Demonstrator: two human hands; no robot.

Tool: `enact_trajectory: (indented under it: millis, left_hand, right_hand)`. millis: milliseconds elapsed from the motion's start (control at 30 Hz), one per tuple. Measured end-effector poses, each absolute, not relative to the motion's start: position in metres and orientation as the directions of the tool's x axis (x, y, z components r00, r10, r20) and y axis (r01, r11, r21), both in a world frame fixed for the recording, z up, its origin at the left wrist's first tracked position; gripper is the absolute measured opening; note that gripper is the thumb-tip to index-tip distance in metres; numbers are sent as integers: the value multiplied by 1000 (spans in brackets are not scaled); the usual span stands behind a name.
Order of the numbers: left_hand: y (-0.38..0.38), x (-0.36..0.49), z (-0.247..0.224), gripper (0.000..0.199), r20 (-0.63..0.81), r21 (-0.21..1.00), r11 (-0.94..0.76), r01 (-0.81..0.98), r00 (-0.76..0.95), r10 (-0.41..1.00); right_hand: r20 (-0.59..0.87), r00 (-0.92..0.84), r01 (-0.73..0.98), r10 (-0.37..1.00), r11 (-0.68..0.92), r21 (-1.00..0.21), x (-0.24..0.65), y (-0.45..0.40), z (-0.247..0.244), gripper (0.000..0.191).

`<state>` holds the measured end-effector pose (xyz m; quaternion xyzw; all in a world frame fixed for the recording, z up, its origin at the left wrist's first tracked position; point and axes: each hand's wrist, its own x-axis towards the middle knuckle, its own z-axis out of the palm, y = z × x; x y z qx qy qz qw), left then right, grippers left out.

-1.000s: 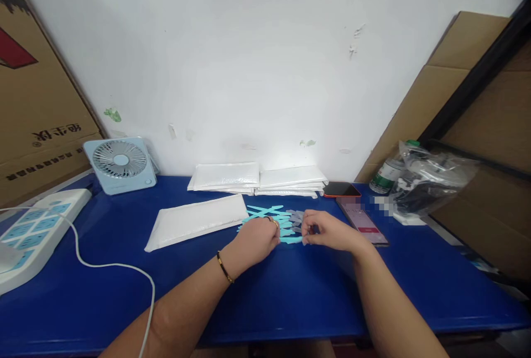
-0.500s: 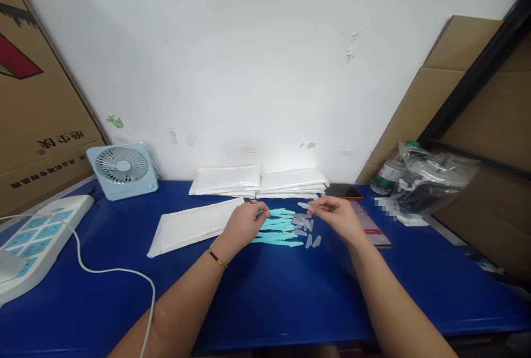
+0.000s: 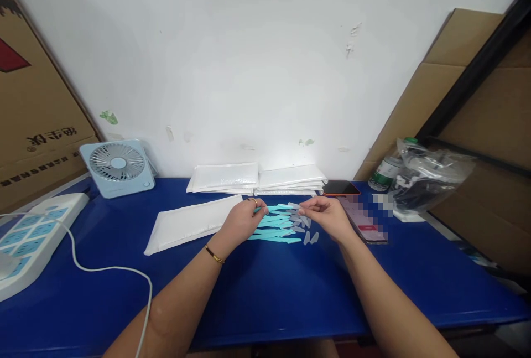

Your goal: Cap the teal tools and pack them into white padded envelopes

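Observation:
My left hand point(image 3: 243, 219) is closed around the handle end of a teal eyebrow razor point(image 3: 277, 208), its blade end pointing right. Between thumb and forefinger, my right hand point(image 3: 329, 217) pinches a translucent blade cap point(image 3: 293, 206). Cap and razor tip meet or overlap; how far the cap covers the blade I cannot tell. Below them, several more teal razors point(image 3: 274, 233) lie side by side on the blue table, blade ends to the right. Several loose translucent caps point(image 3: 307, 237) are scattered by those ends. A white padded mailer point(image 3: 186, 226) lies left of my left hand.
Two stacks of white padded mailers point(image 3: 224, 176) lie against the wall. Two phones, one dark point(image 3: 342, 187), one with a lit screen point(image 3: 365, 225), lie at right near a bottle point(image 3: 384, 174) and plastic bag point(image 3: 431, 175). A fan point(image 3: 118, 167) and power strip point(image 3: 41, 236) with cable stand left.
My right hand has moved left with the cap, bringing it from apart to the razor's tip. My left hand still holds the razor. The view has shifted slightly.

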<state>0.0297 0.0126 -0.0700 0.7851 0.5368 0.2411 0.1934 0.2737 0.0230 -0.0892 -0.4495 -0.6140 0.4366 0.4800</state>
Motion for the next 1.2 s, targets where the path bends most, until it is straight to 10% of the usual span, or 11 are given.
enact_trajectory:
  millis: [267, 500, 800, 1200]
  left_hand:
    - [9, 37, -76, 34, 147, 527, -411, 744, 396, 906]
    - [10, 41, -104, 71, 152, 180, -474, 862, 451, 879]
    - [-12, 46, -85, 57, -43, 166, -660, 733, 674, 738]
    - [10, 54, -102, 15, 131, 213, -557, 803, 541, 831]
  right_hand:
    - [131, -283, 147, 950, 178, -973, 269, 21, -92, 29]
    - [230, 93, 216, 969, 206, -955, 311, 45, -92, 34]
    - [182, -126, 529, 975, 221, -819, 301, 71, -130, 29]
    - [275, -526, 715, 805, 593, -370, 293, 58, -111, 7]
